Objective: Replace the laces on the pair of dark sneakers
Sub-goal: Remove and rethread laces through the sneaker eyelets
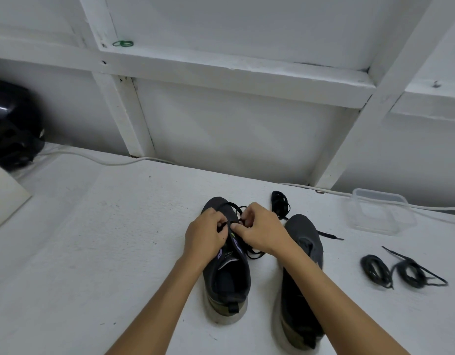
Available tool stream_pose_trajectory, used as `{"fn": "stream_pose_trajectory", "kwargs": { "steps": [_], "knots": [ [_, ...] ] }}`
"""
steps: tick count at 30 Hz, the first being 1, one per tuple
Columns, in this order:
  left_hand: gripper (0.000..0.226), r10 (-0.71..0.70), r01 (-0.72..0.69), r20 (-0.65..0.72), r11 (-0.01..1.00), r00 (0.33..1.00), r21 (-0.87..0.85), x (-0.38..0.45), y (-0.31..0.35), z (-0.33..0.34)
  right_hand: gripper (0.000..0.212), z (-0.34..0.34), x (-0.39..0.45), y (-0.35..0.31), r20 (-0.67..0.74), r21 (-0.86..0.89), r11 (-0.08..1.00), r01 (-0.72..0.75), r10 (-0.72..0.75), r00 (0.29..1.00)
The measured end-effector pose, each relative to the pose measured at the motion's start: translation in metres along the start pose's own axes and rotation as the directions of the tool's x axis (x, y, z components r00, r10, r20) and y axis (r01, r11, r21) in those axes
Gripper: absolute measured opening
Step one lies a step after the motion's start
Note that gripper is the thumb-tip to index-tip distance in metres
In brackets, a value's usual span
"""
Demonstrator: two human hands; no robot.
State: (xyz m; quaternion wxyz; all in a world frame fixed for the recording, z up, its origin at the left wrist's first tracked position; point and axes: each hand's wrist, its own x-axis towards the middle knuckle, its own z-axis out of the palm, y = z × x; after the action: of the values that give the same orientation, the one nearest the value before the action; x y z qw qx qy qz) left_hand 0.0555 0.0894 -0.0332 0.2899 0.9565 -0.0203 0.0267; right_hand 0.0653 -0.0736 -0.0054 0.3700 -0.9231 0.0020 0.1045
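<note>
Over left sneaker (225, 272) | both hands' fingers (222, 224) pinch lace (233, 207)

Two sneakers (225, 265) stand side by side on the worktop (93, 239); coiled laces (403, 271) lie right of them, a container (380, 211) behind those.

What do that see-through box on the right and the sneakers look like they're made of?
The clear container looks like thin glossy plastic: the white table shows through its walls. The left sneaker and right sneaker seem to have matte dark fabric uppers, probably knit or mesh, on pale soles that are likely rubber or foam. The black lace looks like flat woven cloth.
</note>
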Motion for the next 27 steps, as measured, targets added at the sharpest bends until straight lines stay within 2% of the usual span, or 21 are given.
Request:
{"fn": "stream_pose_trajectory", "kwargs": {
  "steps": [2,5,7,11,14,18,21,23,27],
  "knots": [
    [0.014,0.021,-0.022,0.027,1.000,0.999,0.018,0.002,0.000,-0.002,0.031,0.000,-0.002,0.000,0.033,-0.035,0.999,-0.033,0.034,0.999],
    [0.013,0.039,-0.040,0.065,0.999,0.997,0.022,0.004,0.000,-0.006,0.035,-0.002,-0.008,-0.003,0.259,0.145,0.978,-0.153,0.112,0.959],
    [0.013,0.042,-0.043,0.082,0.999,0.996,0.008,0.003,-0.001,-0.009,0.038,-0.005,-0.011,-0.004,0.339,0.195,0.961,-0.197,0.123,0.933],
    [0.008,0.041,-0.031,0.133,0.996,0.990,-0.079,-0.001,-0.003,-0.016,0.027,-0.005,-0.014,-0.009,0.315,0.209,0.949,-0.235,0.163,0.935],
    [0.012,-0.034,0.082,0.173,0.956,0.984,-0.281,-0.004,-0.008,-0.023,0.026,0.000,-0.016,-0.012,0.253,0.174,0.954,-0.243,0.195,0.948],
    [0.014,-0.154,0.233,0.188,0.815,0.970,-0.531,-0.009,-0.020,-0.030,0.024,0.002,-0.017,-0.013,0.206,0.150,0.956,-0.253,0.220,0.953],
    [0.012,-0.245,0.275,0.145,0.670,0.959,-0.690,-0.014,-0.024,-0.027,0.021,0.003,-0.019,-0.012,0.192,0.152,0.950,-0.273,0.242,0.951],
    [0.013,-0.260,0.263,0.110,0.679,0.959,-0.685,-0.017,-0.019,-0.020,0.025,0.003,-0.020,-0.012,0.189,0.140,0.951,-0.275,0.247,0.950],
    [0.016,-0.185,0.197,0.078,0.808,0.980,-0.556,-0.012,-0.010,-0.019,0.032,0.001,-0.018,-0.015,0.225,0.087,0.965,-0.248,0.224,0.948]
  ]
}}
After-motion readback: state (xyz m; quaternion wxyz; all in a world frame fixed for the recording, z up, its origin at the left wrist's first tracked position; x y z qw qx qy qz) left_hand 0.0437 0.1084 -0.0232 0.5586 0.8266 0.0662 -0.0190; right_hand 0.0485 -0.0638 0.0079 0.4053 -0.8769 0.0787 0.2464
